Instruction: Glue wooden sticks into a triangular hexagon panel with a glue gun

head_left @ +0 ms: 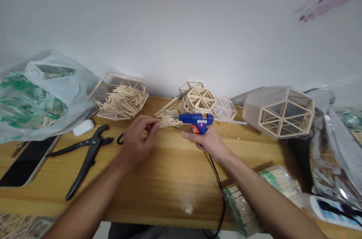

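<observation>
My right hand grips a blue hot glue gun with an orange trigger and a lit red light. Its nozzle points left, and a clear glue stick sticks out of its back end. Thumb and forefinger of my left hand are pinched together just left of the nozzle; whatever is between them is too small to make out. Behind the fingertips lies a loose pile of short wooden sticks. Beyond the glue gun stands a small hexagonal stick frame.
Black pliers, a phone and a plastic bag lie left. A stick-filled hexagonal frame stands behind. On the right are a larger hexagonal frame, packaged sticks and a power strip. The cord hangs over the table edge.
</observation>
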The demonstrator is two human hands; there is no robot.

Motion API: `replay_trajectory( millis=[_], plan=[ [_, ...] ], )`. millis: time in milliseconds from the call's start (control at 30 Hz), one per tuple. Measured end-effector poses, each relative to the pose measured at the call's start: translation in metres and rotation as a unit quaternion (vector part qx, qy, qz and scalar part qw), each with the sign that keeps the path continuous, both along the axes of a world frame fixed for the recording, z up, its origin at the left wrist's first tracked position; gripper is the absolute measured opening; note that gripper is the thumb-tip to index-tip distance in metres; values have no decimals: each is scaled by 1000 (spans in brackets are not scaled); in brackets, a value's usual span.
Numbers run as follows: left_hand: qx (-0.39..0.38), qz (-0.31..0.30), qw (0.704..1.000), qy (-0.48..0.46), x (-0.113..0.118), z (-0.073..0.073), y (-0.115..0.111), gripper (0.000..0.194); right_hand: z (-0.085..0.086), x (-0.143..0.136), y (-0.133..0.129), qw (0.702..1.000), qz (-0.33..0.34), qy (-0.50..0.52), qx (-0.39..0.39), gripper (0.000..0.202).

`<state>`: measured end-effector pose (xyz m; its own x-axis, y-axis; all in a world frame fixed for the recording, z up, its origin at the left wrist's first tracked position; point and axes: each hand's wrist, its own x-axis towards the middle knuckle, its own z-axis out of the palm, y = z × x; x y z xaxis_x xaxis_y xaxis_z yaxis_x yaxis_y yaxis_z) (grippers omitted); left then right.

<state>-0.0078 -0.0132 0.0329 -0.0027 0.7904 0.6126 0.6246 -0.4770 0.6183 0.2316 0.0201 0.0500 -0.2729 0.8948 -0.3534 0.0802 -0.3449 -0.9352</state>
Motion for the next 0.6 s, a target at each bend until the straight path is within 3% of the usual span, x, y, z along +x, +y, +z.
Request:
replay_trajectory(
  millis=[600],
  plan=[
    [-4,-16,1000,15,-1,0,-1,10,0,0,-3,1000,23,-16,10,51]
  ],
)
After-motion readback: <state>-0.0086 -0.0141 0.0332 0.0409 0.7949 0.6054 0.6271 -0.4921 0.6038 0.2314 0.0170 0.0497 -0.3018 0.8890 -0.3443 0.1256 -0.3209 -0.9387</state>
